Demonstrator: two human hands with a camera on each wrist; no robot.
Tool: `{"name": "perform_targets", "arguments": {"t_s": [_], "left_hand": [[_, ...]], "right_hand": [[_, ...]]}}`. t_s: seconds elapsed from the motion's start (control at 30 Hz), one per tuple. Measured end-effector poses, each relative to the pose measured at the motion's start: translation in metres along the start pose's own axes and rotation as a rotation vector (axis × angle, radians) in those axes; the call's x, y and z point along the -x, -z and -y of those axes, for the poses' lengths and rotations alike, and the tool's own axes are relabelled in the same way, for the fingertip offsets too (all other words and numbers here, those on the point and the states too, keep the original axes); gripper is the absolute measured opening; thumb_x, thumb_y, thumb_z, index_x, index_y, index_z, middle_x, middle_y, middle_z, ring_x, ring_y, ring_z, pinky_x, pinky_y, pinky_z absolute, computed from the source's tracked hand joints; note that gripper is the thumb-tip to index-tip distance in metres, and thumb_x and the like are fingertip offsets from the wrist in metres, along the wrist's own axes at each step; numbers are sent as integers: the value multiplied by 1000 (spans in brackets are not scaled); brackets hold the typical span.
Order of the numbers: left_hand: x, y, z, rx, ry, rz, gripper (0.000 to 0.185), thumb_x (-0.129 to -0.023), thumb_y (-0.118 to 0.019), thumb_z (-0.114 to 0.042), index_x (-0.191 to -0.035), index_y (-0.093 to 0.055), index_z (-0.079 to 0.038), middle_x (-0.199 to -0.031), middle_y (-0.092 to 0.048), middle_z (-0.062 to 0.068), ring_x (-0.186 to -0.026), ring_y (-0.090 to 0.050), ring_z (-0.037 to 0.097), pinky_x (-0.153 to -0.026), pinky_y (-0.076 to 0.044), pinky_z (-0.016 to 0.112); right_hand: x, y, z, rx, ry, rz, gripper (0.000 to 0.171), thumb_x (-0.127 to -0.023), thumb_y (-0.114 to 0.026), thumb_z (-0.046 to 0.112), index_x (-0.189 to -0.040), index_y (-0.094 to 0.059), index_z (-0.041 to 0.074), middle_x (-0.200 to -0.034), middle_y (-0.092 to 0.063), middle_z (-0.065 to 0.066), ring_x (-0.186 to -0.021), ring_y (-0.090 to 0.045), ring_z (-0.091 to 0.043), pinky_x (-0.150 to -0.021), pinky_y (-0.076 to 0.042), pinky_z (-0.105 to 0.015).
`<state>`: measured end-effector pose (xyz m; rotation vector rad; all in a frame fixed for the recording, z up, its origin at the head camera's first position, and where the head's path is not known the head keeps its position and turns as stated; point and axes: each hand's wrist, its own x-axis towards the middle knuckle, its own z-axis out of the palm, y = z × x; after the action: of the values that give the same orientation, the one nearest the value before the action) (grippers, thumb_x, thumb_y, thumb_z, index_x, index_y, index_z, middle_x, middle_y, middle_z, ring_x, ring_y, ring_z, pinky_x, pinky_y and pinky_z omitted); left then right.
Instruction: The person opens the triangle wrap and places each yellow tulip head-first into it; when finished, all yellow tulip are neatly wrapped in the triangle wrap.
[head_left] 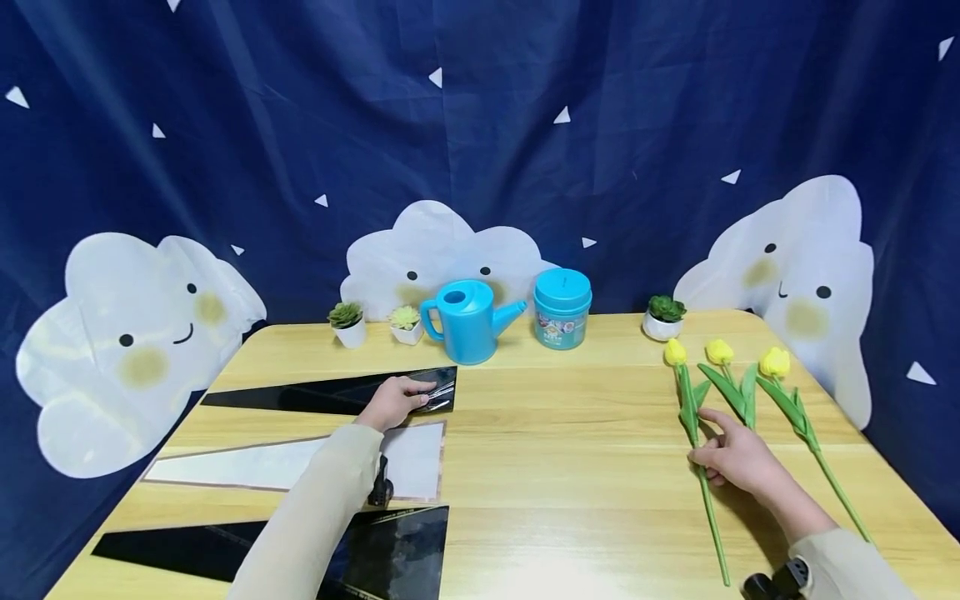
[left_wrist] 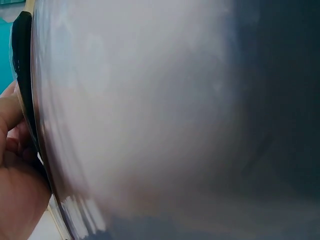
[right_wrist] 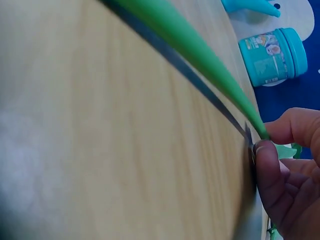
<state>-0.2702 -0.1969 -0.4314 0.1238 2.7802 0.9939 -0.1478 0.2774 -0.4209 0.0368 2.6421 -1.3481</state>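
Note:
A black tapering sheet [head_left: 300, 395] lies across the back left of the table, glossy at its wide right end. My left hand [head_left: 390, 402] reaches over that end, fingertips touching it; whether they pinch it cannot be seen. In the left wrist view the hand [left_wrist: 20, 165] sits behind the sheet's dark edge [left_wrist: 22, 60]. On the right, three yellow tulips with green stems lie side by side. My right hand [head_left: 738, 457] pinches the stem of the leftmost tulip [head_left: 686, 400] between thumb and index finger. The right wrist view shows that green stem [right_wrist: 200, 55] running to the fingertips.
A white sheet [head_left: 416, 460] and another black sheet [head_left: 412, 550] lie nearer me, partly under the left arm. Along the back stand small potted plants [head_left: 349, 325], a blue watering can [head_left: 468, 325] and a lidded blue tub [head_left: 562, 308]. The other tulips [head_left: 775, 363] lie beside the right hand.

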Motion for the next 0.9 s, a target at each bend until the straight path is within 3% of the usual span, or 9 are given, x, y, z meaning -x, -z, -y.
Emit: {"name": "perform_targets", "arguments": {"t_s": [0.3,0.63,0.9], "left_hand": [[1,-1,2,50,12,-9,30,-92,-56,-10,-120,-64,-19,-130,-54,13,-123,-46,32,-97,-40,46],[2,6,1,216,34,11,32,-96,-47,-6,-123,-61,-14,-135,-49,14,-128,-39,33,-101,-35,47],[2,6,7,336,48,16,33,-98,-43,-7,-127,-58,-15,-140,-43,12,-132,-34,32,-103,-32,47]], "right_hand": [[1,3,2,-197,0,39,73,-87,-56,2,-139,-9,-17,-76,-54,-4,-62,-53,-10,-57,-50,-28],[-4,11,16,-394,43,-6,72,-91,-54,3,-140,-4,-16,-81,-62,6,-63,-58,-5,-61,-52,-21],[-11,4,24,-563,81,-38,75,-90,-56,0,-142,-2,-13,-79,-63,8,-60,-59,-6,-60,-52,-20]]}}
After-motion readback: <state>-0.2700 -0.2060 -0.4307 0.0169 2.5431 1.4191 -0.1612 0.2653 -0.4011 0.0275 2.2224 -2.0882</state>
